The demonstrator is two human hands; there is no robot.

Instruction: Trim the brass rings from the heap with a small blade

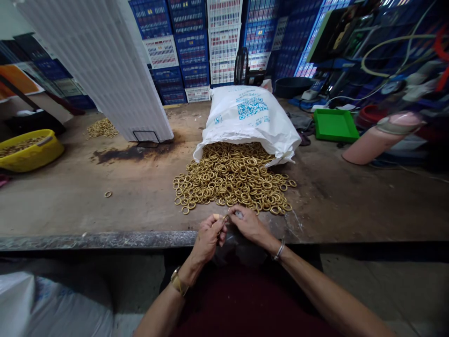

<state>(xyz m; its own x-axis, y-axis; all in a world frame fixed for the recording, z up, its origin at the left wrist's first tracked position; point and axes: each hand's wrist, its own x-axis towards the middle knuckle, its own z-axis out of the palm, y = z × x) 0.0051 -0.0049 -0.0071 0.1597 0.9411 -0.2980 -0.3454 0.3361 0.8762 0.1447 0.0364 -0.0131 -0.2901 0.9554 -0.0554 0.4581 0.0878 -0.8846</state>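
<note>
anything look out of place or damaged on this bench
Two things stand out: a lone ring lies well left of the pile of gold-coloured rings, and a dark, scorched-looking stain mars the bench by the foot of the white panel.

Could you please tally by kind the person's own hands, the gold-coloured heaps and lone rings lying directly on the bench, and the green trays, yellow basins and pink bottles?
Hands: 2, left hand and right hand
Heaps: 2, large heap and small heap
Lone ring: 1
Green tray: 1
Yellow basin: 1
Pink bottle: 1
Total: 8
</note>
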